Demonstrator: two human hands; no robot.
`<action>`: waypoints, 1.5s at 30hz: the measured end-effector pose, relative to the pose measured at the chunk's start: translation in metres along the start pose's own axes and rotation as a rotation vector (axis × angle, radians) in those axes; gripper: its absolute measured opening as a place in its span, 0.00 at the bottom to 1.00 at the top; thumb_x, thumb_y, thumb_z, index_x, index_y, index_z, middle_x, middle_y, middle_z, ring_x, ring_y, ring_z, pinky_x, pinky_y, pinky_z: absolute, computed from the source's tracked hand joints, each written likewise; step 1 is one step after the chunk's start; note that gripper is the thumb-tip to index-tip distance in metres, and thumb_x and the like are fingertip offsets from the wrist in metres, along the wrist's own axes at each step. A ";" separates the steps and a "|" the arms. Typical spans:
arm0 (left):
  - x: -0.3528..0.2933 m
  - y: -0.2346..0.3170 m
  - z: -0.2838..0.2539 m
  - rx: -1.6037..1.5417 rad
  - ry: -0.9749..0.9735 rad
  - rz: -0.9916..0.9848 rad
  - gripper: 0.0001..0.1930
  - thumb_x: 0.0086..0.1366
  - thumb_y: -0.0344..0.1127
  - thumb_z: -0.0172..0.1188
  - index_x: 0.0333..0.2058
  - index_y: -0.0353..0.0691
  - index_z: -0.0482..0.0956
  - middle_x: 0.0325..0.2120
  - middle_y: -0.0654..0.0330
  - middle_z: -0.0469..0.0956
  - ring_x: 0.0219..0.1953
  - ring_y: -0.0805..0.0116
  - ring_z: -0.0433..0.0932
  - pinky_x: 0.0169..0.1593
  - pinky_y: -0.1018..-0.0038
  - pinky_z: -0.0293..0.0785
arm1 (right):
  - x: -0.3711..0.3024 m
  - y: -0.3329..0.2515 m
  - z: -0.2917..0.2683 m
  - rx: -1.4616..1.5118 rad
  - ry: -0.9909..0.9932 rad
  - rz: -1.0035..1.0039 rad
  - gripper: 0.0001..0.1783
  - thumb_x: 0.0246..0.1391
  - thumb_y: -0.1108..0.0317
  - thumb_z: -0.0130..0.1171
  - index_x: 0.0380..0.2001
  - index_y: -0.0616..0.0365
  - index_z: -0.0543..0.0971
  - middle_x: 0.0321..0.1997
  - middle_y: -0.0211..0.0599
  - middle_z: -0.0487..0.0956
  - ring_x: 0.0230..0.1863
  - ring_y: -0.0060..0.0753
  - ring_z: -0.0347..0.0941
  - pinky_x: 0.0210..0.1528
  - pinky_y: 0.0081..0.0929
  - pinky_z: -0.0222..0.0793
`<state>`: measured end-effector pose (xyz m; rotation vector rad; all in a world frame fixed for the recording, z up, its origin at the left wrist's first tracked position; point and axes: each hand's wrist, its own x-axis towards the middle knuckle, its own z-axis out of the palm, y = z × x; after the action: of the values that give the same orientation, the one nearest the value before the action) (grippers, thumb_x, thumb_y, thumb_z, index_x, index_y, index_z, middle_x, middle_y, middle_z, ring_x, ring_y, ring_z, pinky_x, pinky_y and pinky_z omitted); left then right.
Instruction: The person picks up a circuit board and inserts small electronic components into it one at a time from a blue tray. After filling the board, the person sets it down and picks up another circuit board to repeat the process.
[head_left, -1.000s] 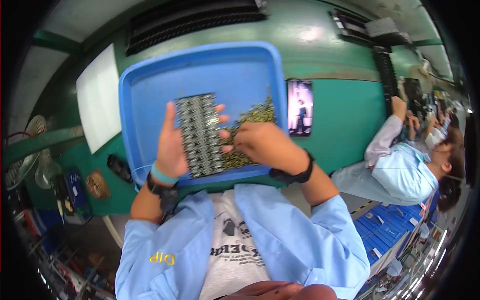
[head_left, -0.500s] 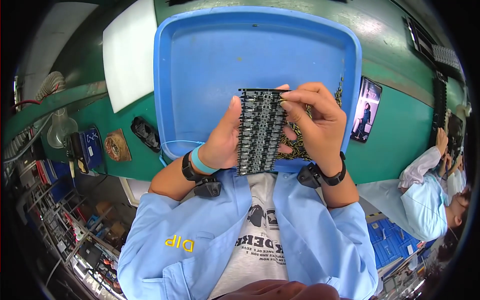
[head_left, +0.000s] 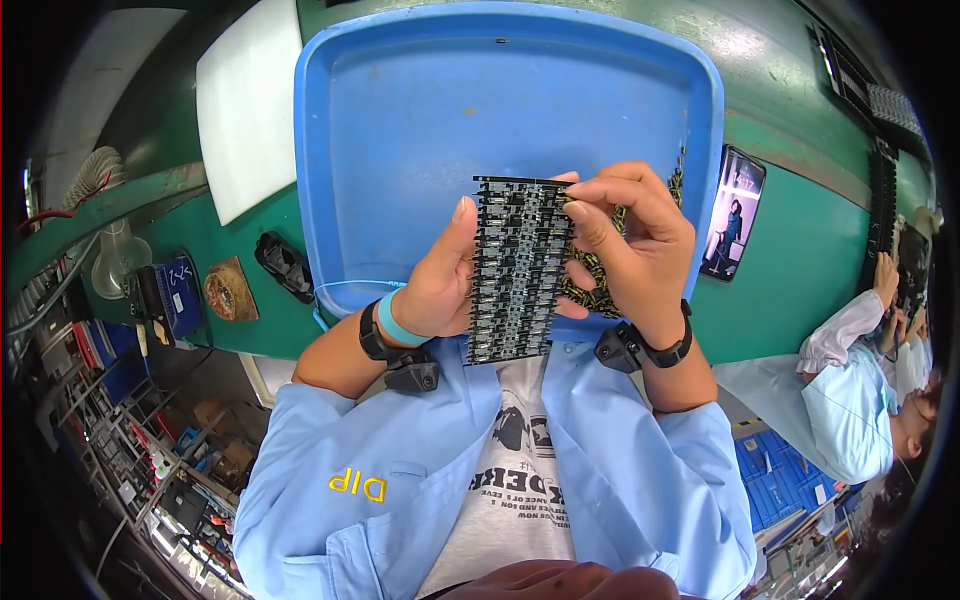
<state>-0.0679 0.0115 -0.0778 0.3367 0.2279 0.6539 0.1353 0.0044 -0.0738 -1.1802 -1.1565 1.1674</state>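
A black circuit board panel [head_left: 517, 270], packed with rows of small components, is held up in front of my chest. My left hand [head_left: 445, 275] grips it along the left edge and from behind, its fingertips showing past the right side. At the top right corner, the thumb and forefinger of my right hand [head_left: 640, 235] pinch together; any small part between them is too small to make out. Below and behind my right hand lies a pile of small black and yellow parts [head_left: 590, 290] in the blue tray [head_left: 420, 110].
Right of the tray a phone [head_left: 734, 215] lies on the green table [head_left: 790, 260]. To the left are a white sheet [head_left: 250, 110], a black plastic object [head_left: 284, 266] and a round brown coil [head_left: 231, 290]. A thin blue cord [head_left: 350, 283] runs from my left wrist. Another person sits at the right.
The panel has tilted so its face shows more fully and its lower edge sits slightly lower. My right hand stays at the top right corner.
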 end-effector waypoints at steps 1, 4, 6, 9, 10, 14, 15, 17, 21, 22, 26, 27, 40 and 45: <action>0.000 0.000 0.000 0.002 0.001 0.000 0.46 0.80 0.71 0.27 0.80 0.41 0.42 0.66 0.48 0.71 0.63 0.50 0.78 0.67 0.45 0.78 | -0.001 0.000 0.000 0.002 0.000 -0.001 0.11 0.57 0.81 0.72 0.43 0.61 0.89 0.42 0.36 0.81 0.37 0.20 0.77 0.37 0.22 0.74; -0.001 -0.002 0.001 -0.021 -0.010 -0.017 0.45 0.80 0.70 0.29 0.81 0.41 0.41 0.66 0.48 0.71 0.63 0.50 0.78 0.67 0.46 0.77 | -0.005 0.003 -0.002 -0.097 -0.011 -0.048 0.12 0.55 0.82 0.72 0.42 0.61 0.89 0.42 0.35 0.81 0.39 0.24 0.77 0.40 0.24 0.74; -0.004 -0.004 0.001 0.005 -0.008 -0.037 0.44 0.80 0.69 0.30 0.80 0.41 0.43 0.65 0.47 0.72 0.63 0.50 0.79 0.67 0.46 0.78 | -0.008 0.002 -0.001 -0.105 0.006 -0.087 0.12 0.54 0.82 0.73 0.42 0.60 0.89 0.42 0.35 0.81 0.40 0.25 0.77 0.42 0.25 0.74; -0.008 -0.007 0.000 0.056 -0.003 -0.078 0.43 0.81 0.68 0.32 0.79 0.39 0.47 0.64 0.45 0.73 0.62 0.50 0.79 0.67 0.47 0.78 | -0.010 0.004 0.000 -0.122 0.038 -0.164 0.12 0.53 0.81 0.73 0.42 0.60 0.89 0.43 0.35 0.81 0.42 0.27 0.77 0.44 0.25 0.74; -0.009 -0.008 -0.003 0.064 -0.010 -0.089 0.43 0.81 0.68 0.33 0.78 0.38 0.49 0.63 0.45 0.74 0.62 0.51 0.79 0.67 0.47 0.78 | -0.008 0.009 -0.003 -0.142 -0.006 -0.218 0.12 0.55 0.82 0.72 0.43 0.61 0.89 0.44 0.36 0.80 0.41 0.25 0.77 0.41 0.22 0.73; -0.010 -0.012 -0.009 0.076 -0.022 -0.115 0.41 0.81 0.67 0.36 0.75 0.36 0.56 0.60 0.43 0.76 0.62 0.51 0.80 0.67 0.49 0.78 | -0.008 0.013 -0.006 -0.151 -0.067 -0.261 0.12 0.57 0.83 0.70 0.45 0.63 0.88 0.45 0.37 0.79 0.41 0.23 0.77 0.38 0.18 0.73; -0.010 -0.012 -0.010 0.073 -0.016 -0.117 0.41 0.81 0.67 0.36 0.73 0.36 0.58 0.60 0.42 0.76 0.62 0.51 0.80 0.67 0.49 0.79 | -0.009 0.010 -0.004 -0.118 -0.041 -0.196 0.12 0.55 0.82 0.71 0.43 0.61 0.89 0.44 0.36 0.80 0.43 0.26 0.77 0.42 0.21 0.73; -0.008 -0.012 -0.007 0.069 -0.010 -0.120 0.41 0.81 0.67 0.36 0.72 0.35 0.60 0.59 0.42 0.76 0.62 0.51 0.80 0.67 0.50 0.79 | -0.011 0.008 -0.003 -0.086 -0.015 -0.130 0.13 0.53 0.82 0.73 0.42 0.59 0.90 0.43 0.36 0.81 0.45 0.28 0.77 0.45 0.24 0.73; -0.008 -0.009 0.000 0.237 0.116 -0.197 0.53 0.72 0.80 0.38 0.73 0.33 0.59 0.59 0.35 0.76 0.61 0.39 0.80 0.67 0.42 0.76 | -0.012 0.007 -0.004 0.057 -0.009 0.015 0.12 0.55 0.82 0.72 0.43 0.59 0.90 0.44 0.35 0.81 0.45 0.27 0.77 0.45 0.24 0.73; -0.008 -0.008 0.000 0.237 0.109 -0.209 0.53 0.72 0.80 0.39 0.73 0.33 0.59 0.59 0.35 0.76 0.61 0.40 0.80 0.67 0.42 0.77 | -0.012 0.007 -0.007 0.028 -0.038 -0.008 0.12 0.56 0.82 0.71 0.44 0.61 0.89 0.45 0.36 0.80 0.44 0.26 0.76 0.45 0.23 0.73; -0.008 -0.009 -0.005 0.226 0.093 -0.234 0.55 0.71 0.81 0.39 0.73 0.32 0.60 0.59 0.36 0.76 0.62 0.42 0.79 0.66 0.43 0.78 | -0.011 0.012 -0.010 -0.045 -0.101 -0.074 0.12 0.59 0.84 0.68 0.46 0.64 0.88 0.48 0.36 0.78 0.44 0.23 0.76 0.44 0.20 0.73; -0.008 -0.010 -0.007 0.217 0.092 -0.235 0.55 0.71 0.81 0.39 0.73 0.31 0.60 0.60 0.36 0.76 0.62 0.43 0.79 0.66 0.44 0.78 | -0.010 0.013 -0.010 -0.060 -0.107 -0.096 0.12 0.60 0.84 0.68 0.46 0.64 0.88 0.48 0.36 0.78 0.44 0.23 0.76 0.44 0.19 0.73; -0.007 -0.009 -0.011 0.178 0.080 -0.234 0.53 0.72 0.80 0.38 0.70 0.31 0.62 0.61 0.41 0.71 0.58 0.46 0.80 0.61 0.48 0.83 | -0.006 0.011 -0.009 0.029 -0.087 -0.052 0.11 0.61 0.83 0.67 0.42 0.58 0.91 0.45 0.33 0.78 0.37 0.15 0.75 0.26 0.13 0.73; -0.007 -0.011 -0.013 0.146 0.066 -0.243 0.53 0.72 0.81 0.38 0.70 0.31 0.62 0.60 0.42 0.72 0.57 0.46 0.81 0.60 0.48 0.83 | -0.007 0.007 -0.009 0.041 -0.098 -0.029 0.12 0.61 0.83 0.68 0.43 0.57 0.91 0.45 0.33 0.78 0.38 0.18 0.76 0.32 0.16 0.74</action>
<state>-0.0715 0.0023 -0.0933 0.4203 0.3746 0.4100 0.1432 -0.0025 -0.0814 -1.0819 -1.2133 1.2330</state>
